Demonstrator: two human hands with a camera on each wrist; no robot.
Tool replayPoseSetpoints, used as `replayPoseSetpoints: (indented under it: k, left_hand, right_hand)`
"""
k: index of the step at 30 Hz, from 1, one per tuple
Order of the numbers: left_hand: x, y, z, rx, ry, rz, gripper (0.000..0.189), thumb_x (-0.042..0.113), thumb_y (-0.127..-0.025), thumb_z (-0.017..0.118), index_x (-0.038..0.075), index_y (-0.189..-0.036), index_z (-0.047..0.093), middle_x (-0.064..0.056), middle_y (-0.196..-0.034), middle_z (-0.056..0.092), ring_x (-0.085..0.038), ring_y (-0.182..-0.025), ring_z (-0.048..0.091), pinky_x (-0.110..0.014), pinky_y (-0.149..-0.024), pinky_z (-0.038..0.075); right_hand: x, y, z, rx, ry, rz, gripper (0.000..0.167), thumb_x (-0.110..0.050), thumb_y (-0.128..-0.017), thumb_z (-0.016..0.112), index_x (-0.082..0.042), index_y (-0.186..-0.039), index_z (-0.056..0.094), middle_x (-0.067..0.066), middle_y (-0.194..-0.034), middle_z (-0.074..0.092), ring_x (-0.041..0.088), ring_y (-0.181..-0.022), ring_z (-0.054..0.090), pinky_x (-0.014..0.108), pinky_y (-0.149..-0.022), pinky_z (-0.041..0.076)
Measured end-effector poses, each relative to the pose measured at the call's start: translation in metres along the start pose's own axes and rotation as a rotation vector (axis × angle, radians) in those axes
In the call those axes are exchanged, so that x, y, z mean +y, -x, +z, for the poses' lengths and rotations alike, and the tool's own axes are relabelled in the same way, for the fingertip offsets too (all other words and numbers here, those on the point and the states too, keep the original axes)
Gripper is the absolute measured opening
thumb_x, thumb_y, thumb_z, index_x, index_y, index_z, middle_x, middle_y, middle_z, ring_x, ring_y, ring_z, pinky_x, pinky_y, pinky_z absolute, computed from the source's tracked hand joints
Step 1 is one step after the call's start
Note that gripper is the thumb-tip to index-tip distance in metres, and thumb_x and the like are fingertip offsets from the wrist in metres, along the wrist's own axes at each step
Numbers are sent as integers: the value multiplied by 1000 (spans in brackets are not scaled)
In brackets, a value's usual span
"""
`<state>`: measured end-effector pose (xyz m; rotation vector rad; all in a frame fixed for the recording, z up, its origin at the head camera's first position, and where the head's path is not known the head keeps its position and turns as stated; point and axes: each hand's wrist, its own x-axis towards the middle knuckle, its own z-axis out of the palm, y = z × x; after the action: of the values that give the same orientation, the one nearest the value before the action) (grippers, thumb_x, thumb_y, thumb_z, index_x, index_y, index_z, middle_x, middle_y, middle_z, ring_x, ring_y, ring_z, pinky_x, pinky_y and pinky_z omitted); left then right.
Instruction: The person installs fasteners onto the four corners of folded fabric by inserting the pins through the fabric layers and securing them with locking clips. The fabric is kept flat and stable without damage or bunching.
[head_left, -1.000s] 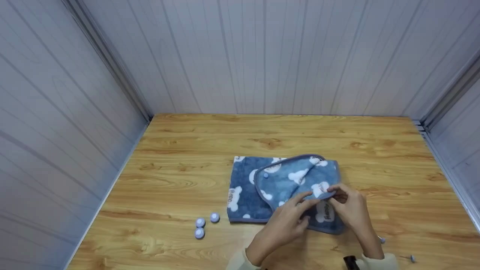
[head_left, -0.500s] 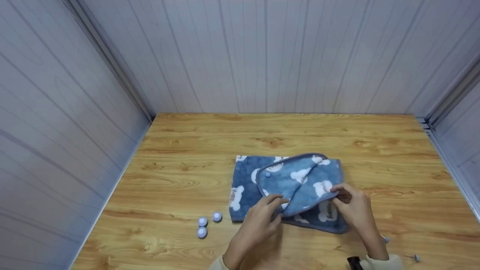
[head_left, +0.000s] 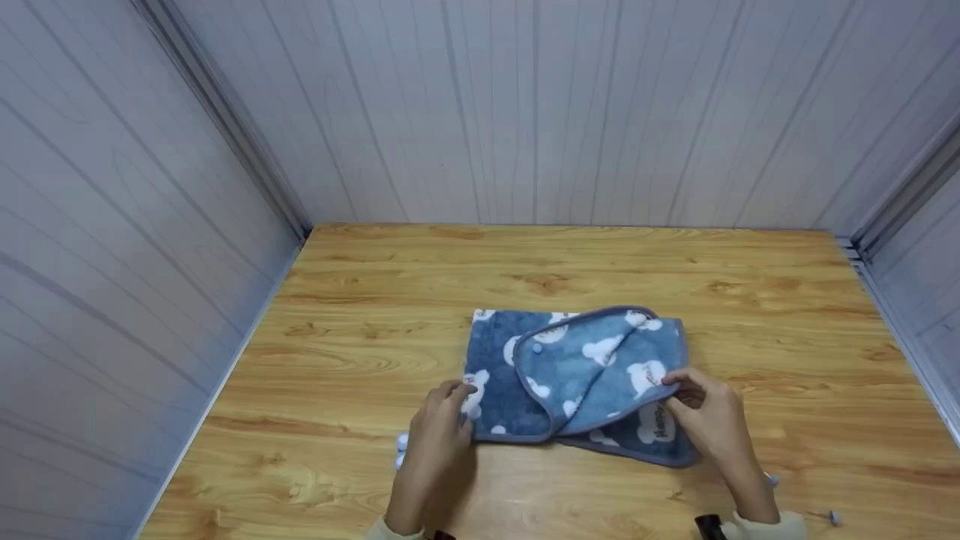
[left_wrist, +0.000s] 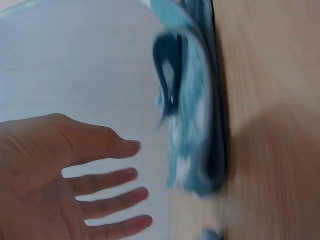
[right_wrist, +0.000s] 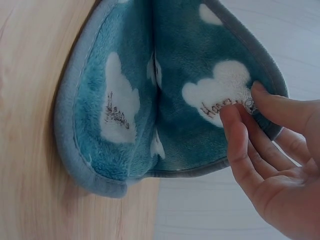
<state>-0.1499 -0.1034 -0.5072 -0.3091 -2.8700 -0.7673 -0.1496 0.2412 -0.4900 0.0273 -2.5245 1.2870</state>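
Note:
A folded blue fleece blanket with white bear shapes and grey trim lies on the table. My right hand pinches the front right corner of its lifted top flap between thumb and fingers. In the right wrist view, a small shiny bit shows in the fleece by the right fingertips. A round blue button sits on the flap's left part. My left hand is beside the blanket's left front corner, fingers spread and holding nothing in the left wrist view. Lavender round caps show just left of it, partly hidden by the hand.
On the wooden table, a blue-headed pin lies at the front right. Another blue head shows beside the right wrist. Pale panel walls stand at the back and sides.
My left hand has let go of the flap's front edge and moved left past the blanket's corner, covering some of the caps. The right hand keeps its pinch on the flap corner.

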Motion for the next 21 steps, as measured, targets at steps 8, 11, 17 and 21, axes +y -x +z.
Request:
replayPoseSetpoints:
  k: [8,11,17,21]
  left_hand:
    - [-19,5,2,-78,85,-108,29,-14,-77,59,-3,-103,64,-16,-103,57,-32,-90,58,-42,-70,49]
    - [-21,6,3,-74,82,-114,20,-15,-80,56,-7,-97,63,-16,-98,56,-30,-85,58,-39,-69,49]
    - [-21,5,1,-109,55,-130,16,-18,-78,51,-10,-83,63,-14,-86,51,-25,-77,51,-36,-65,46]
    - [-22,6,2,-104,39,-99,13,-16,-81,52,-9,-83,64,-12,-79,51,-25,-72,53,-37,-64,48]
  right_hand:
    - [1,3,-1,6,-22,-5,22,12,-72,72,-3,-87,69,10,-83,68,8,-72,62,11,-60,46]
    - [1,3,-1,5,-23,-6,22,13,-72,72,-3,-87,69,10,-83,68,12,-72,63,11,-60,46]
    - [1,3,-1,6,-29,-13,22,13,-72,71,-3,-87,69,9,-82,68,15,-72,64,11,-60,47]
    - [1,4,-2,3,-32,-19,23,14,-72,70,-3,-87,69,10,-83,68,19,-73,65,11,-60,47]
